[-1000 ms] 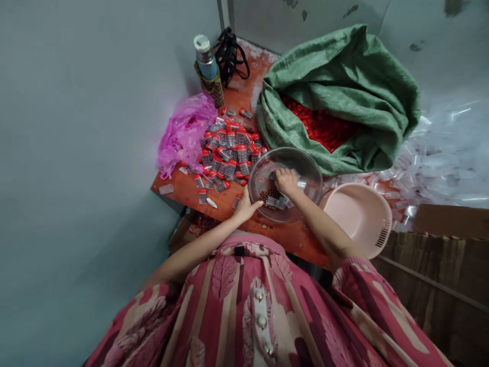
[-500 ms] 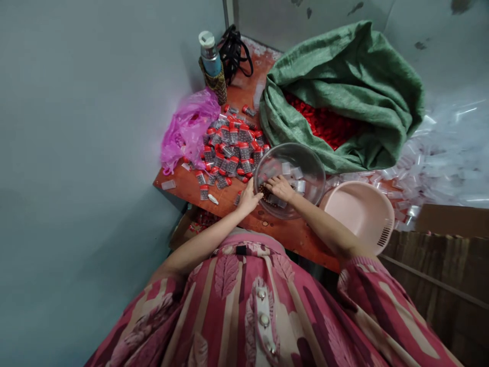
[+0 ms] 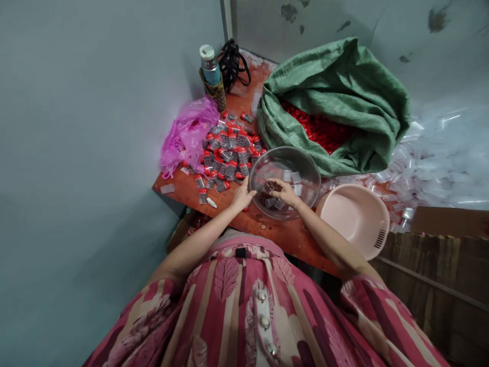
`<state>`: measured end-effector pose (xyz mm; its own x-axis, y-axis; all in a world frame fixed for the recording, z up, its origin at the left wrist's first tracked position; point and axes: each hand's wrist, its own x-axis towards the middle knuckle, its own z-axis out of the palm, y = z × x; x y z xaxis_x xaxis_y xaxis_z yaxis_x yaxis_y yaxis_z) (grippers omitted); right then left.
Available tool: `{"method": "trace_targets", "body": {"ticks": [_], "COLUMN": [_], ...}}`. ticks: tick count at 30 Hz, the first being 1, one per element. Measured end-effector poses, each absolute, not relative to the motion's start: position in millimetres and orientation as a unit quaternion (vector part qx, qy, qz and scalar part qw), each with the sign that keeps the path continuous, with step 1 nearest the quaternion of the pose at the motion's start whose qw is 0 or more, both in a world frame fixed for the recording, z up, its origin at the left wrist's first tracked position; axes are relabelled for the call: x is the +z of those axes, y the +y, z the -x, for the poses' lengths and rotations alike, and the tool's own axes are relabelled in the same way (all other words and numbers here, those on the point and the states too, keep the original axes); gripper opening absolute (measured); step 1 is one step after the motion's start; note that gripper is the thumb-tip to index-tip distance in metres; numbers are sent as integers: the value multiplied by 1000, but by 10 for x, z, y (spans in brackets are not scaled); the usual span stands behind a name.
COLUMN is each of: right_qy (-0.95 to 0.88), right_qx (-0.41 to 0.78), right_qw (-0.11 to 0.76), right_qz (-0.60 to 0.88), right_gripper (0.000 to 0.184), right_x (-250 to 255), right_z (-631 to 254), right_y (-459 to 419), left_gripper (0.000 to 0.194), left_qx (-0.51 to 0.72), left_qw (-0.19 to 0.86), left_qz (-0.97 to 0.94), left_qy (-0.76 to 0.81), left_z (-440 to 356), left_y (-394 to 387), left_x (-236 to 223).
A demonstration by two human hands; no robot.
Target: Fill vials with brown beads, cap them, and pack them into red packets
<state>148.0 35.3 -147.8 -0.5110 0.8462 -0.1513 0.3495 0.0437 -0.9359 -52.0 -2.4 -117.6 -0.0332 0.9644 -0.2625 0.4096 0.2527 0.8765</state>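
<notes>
A clear round bowl (image 3: 305,165) sits on the red-brown table (image 3: 267,232), with small brown beads (image 3: 264,197) and several clear little vials (image 3: 294,177) inside. My right hand (image 3: 283,191) reaches into the bowl over the beads, fingers pinched on a small clear vial. My left hand (image 3: 243,196) rests against the bowl's left rim, fingers curved on its outside. Left of the bowl lies a heap of filled vials with red caps (image 3: 229,150).
A green sack (image 3: 344,97) holding red caps (image 3: 321,130) lies behind the bowl. A pink basin (image 3: 357,216) stands at right, loose clear vials (image 3: 431,153) beyond it. A pink plastic bag (image 3: 189,132), a bottle (image 3: 210,71) and black straps (image 3: 234,63) stand by the wall corner.
My right hand has drawn back from the bowl's middle to its near left side, over the beads. My left hand stays at the rim.
</notes>
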Motion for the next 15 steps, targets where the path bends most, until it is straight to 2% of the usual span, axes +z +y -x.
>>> {"method": "trace_targets", "body": {"ticks": [3,6,8,11,15], "right_qy": [-561,-508,-513,-546,-648], "right_qx": [619,651,646,608,459], "right_qw": [299,321,325,333,321], "right_qz": [461,465,462,470,516], "right_gripper": [41,44,46,44,41], "right_x": [-1269,-1054,-925,-755,-549], "right_z": [-1537,-1554,-1554,-1566,-1628], "right_y": [331,317,314,316,304], "left_gripper": [60,55,55,52,46], "left_qx": [300,321,332,383,424], "left_qw": [364,383,446,599,766], "left_qz": [-611,-649,-630,-511,-286], "left_qy": [636,573,542,484,389], "left_z": [478,367,271,129,2], "left_y": [-27,0,43,118,170], "left_x": [-1013,-871,-829,-817,-757]}}
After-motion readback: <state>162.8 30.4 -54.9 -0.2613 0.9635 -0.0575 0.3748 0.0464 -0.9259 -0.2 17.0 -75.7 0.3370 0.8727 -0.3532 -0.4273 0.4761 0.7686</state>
